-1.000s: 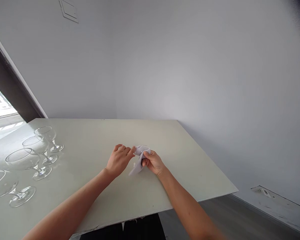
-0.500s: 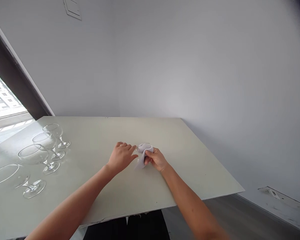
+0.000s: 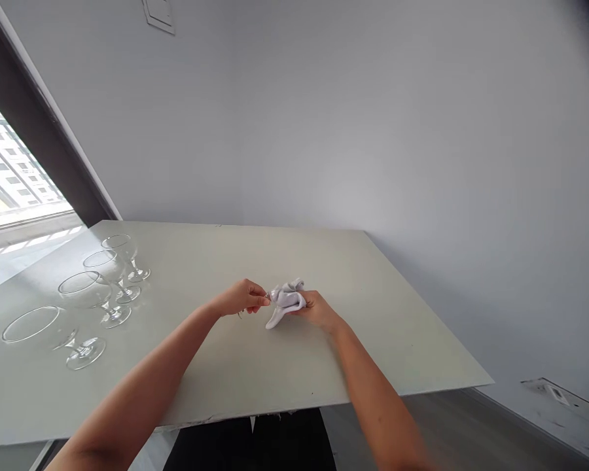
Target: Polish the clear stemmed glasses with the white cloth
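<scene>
Near the middle of the white table (image 3: 216, 386), my left hand (image 3: 244, 297) pinches the stem of a clear glass, whose foot shows faintly beneath the fingers. A white cloth (image 3: 287, 301) is bunched over the bowl of that glass, with one corner hanging down toward the tabletop. My right hand (image 3: 317, 309) is closed on the cloth from the right side; its fingertips are mostly hidden behind the fabric. Most of the glass bowl is covered by the cloth.
Several clear stemmed glasses stand in a row along the left, from the nearest (image 3: 42, 330) to the farthest (image 3: 122, 252). A window (image 3: 14, 170) is at the far left. Grey walls (image 3: 373, 118) rise behind the table.
My left hand, open beside the glass before, has closed on its stem. The cloth has been turned and bunched differently in my right hand. The view has shifted slightly.
</scene>
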A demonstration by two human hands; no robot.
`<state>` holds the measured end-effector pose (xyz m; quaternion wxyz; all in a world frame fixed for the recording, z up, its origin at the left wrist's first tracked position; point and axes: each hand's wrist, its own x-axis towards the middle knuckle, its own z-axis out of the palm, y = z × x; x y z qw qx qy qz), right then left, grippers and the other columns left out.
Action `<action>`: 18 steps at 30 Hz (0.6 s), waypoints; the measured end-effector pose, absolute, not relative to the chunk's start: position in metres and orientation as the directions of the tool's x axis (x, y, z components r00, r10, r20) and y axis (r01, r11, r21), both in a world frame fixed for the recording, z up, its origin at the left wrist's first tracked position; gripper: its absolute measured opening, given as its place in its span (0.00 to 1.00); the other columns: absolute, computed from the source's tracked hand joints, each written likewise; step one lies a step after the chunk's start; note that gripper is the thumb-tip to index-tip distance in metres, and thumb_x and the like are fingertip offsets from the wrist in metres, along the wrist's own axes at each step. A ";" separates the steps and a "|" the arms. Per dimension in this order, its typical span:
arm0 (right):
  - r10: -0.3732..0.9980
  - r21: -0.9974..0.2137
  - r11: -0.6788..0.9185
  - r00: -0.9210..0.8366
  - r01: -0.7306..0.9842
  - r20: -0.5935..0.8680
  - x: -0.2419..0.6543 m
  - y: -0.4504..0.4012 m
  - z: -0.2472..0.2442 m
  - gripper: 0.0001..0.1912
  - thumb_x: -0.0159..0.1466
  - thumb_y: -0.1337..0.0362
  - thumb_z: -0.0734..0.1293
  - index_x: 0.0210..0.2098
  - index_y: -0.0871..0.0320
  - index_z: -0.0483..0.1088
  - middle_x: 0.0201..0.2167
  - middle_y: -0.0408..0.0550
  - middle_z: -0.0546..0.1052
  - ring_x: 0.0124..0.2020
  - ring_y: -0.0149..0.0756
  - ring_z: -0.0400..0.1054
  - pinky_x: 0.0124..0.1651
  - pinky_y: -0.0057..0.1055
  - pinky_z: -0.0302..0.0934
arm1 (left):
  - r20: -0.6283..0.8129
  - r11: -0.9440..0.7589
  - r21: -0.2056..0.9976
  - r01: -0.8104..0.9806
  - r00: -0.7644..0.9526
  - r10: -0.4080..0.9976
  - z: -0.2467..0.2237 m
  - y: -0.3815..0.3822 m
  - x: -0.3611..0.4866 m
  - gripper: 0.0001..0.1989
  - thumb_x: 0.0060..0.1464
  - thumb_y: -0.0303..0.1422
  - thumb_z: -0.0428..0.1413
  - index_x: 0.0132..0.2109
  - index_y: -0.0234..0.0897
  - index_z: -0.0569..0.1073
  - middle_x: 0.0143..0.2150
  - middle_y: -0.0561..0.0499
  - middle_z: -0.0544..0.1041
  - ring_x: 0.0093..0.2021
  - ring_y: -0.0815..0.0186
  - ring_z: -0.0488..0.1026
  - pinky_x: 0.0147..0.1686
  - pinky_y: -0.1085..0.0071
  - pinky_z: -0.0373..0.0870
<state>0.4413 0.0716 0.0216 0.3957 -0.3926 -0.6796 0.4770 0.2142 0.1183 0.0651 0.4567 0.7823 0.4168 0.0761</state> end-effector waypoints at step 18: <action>0.839 -0.579 0.506 -0.210 0.639 0.502 0.405 0.067 0.028 0.16 0.64 0.60 0.56 0.47 0.52 0.69 0.48 0.47 0.72 0.49 0.42 0.61 0.54 0.41 0.49 | 0.423 -0.812 -0.038 0.582 0.746 0.515 0.023 0.104 0.239 0.15 0.58 0.28 0.42 0.27 0.35 0.69 0.24 0.48 0.70 0.26 0.66 0.67 0.28 0.69 0.58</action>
